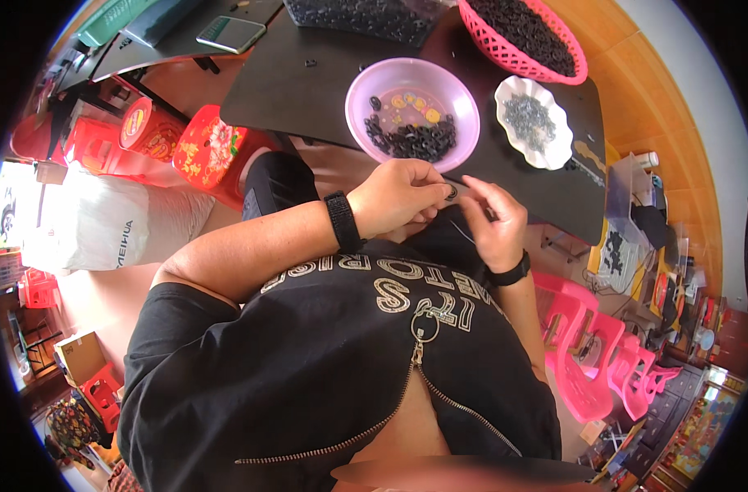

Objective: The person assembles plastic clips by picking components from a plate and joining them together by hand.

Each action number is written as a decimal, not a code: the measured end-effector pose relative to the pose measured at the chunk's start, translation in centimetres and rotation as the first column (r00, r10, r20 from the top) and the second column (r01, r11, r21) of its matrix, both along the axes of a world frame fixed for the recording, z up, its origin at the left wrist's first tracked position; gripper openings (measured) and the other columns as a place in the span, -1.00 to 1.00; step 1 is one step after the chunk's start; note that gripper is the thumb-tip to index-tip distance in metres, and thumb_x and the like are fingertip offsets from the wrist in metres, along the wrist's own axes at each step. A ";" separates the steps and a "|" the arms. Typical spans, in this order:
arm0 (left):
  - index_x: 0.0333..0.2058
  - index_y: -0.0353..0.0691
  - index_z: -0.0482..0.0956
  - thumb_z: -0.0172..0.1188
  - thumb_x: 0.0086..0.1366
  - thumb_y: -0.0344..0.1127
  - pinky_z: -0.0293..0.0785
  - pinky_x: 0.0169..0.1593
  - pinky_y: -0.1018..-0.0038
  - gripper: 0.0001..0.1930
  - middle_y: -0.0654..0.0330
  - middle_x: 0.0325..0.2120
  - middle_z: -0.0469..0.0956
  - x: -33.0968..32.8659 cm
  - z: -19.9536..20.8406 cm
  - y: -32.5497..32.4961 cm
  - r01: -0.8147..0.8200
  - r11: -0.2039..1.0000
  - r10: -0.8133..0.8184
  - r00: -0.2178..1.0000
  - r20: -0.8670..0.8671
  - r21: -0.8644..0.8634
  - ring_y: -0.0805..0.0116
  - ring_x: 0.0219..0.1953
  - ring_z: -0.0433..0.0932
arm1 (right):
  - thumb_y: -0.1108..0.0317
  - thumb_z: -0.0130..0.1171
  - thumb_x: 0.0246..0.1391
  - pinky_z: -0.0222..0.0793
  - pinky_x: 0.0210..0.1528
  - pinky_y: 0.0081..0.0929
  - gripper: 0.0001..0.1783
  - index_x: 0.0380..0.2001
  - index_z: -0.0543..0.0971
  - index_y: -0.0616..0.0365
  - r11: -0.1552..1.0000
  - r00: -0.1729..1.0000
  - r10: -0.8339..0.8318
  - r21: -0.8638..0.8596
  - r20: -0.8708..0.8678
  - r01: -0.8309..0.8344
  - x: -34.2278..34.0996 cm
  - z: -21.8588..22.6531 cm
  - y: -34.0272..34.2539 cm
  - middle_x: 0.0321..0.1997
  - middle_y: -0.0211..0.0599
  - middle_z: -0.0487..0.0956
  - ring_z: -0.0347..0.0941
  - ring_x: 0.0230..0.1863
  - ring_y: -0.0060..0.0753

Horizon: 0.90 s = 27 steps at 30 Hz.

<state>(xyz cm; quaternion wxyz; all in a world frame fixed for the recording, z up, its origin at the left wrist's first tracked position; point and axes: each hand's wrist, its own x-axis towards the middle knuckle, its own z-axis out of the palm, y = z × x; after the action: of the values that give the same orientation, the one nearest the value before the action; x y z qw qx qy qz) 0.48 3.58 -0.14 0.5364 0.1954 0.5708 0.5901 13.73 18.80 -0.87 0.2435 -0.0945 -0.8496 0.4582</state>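
Note:
Both of my hands meet just in front of the table's near edge, below a pale purple basin (467, 123). My left hand (394, 197) pinches a small black ring-shaped piece (451, 192) between thumb and fingertips. From the right, my right hand (497, 225) comes up close to that piece, fingers bent and thumb toward it; what its fingertips hold is too small to make out. A loose pile of black ring-like pieces (423, 141) lies in the basin. To its right, a white scalloped dish (561, 148) holds small clear, shiny bits.
On the dark table (284, 90) stand a pink woven basket (505, 61) full of black pieces and a clear container (357, 25) of black parts. A phone (231, 34) lies at the far left. Red stools (206, 148) and a white sack (103, 221) are left; pink chairs (583, 361) right.

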 end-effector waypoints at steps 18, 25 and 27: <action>-0.05 -0.32 0.47 0.13 0.26 -0.34 0.56 -0.28 0.49 -0.69 0.10 -0.23 0.58 -10.6 10.2 12.9 -0.194 0.912 0.248 0.962 -0.111 0.361 0.33 -0.33 0.60 | 0.41 0.07 0.22 0.39 -0.38 -0.67 -0.79 -0.20 0.58 0.33 0.748 0.991 -0.116 -0.662 -0.063 0.046 -1.8 -5.6 10.2 -0.43 -0.31 0.59 0.47 -0.47 -0.58; -0.10 -0.21 0.60 0.17 0.19 -0.26 0.52 -0.31 0.49 -0.69 0.11 -0.42 0.62 -13.1 2.6 8.9 0.151 0.939 -0.344 0.356 -0.869 -0.310 0.37 -0.42 0.58 | 0.43 0.04 0.23 0.36 -0.37 -0.71 -0.79 -0.21 0.58 0.36 0.748 0.992 -0.090 -0.663 -0.084 0.012 -1.8 -5.1 10.6 -0.41 -0.32 0.60 0.47 -0.45 -0.61; -0.09 -0.19 0.59 0.19 0.16 -0.26 0.52 -0.26 0.44 -0.67 0.08 -0.38 0.61 -11.1 2.7 7.8 0.158 0.900 -0.436 0.340 -0.833 -0.406 0.28 -0.38 0.58 | 0.44 0.04 0.23 0.37 -0.37 -0.71 -0.79 -0.19 0.58 0.35 0.734 0.993 -0.070 -0.679 -0.097 -0.015 -1.8 -5.0 10.8 -0.40 -0.31 0.60 0.48 -0.44 -0.61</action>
<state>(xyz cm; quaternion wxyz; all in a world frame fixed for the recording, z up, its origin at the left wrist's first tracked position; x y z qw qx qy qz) -10.66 11.39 2.59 0.2562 0.5155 0.7930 0.1995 11.97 29.56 -5.91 0.2478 -0.1627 -0.6069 0.7374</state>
